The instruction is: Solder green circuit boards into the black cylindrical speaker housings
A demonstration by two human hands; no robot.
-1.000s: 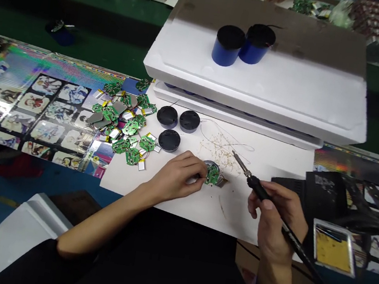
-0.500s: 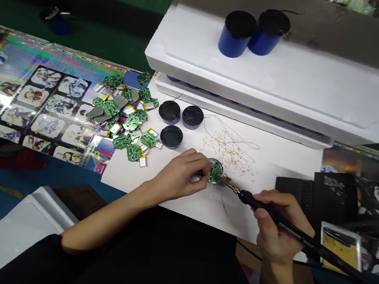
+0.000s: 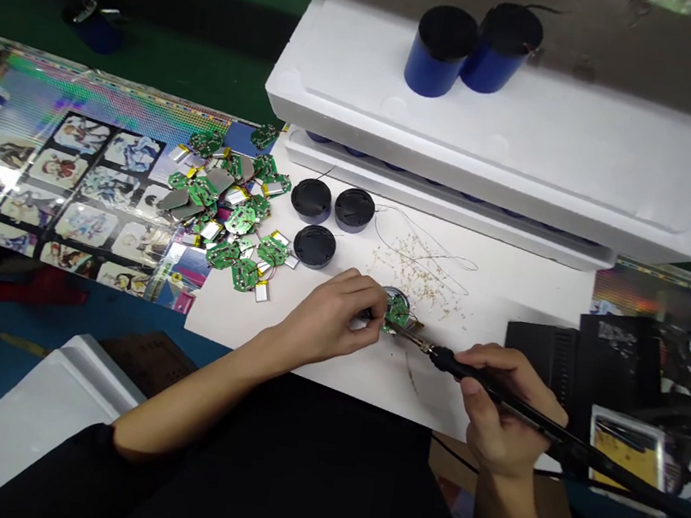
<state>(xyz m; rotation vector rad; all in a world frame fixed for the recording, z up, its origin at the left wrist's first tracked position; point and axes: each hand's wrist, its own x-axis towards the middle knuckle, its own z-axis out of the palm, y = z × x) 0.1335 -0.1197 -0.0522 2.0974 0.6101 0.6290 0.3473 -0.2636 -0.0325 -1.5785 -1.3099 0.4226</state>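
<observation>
My left hand is closed in a pinch at the left edge of a small round green circuit board that rests on a white sheet. My right hand is wrapped round the black handle of a soldering iron. The iron lies nearly flat, and its metal tip touches the lower edge of the board. A thin wire loop and pale solder crumbs lie just beyond the board.
A heap of green circuit boards with small batteries lies to the left. Three black round caps sit behind my left hand. Stacked white foam trays carry two blue cylinders. A black box and a yellow sponge tray are at the right.
The soldering iron came down from a raised tilt to nearly flat, and its tip reached the board. My left hand stayed pinched at the board. The view shifted slightly.
</observation>
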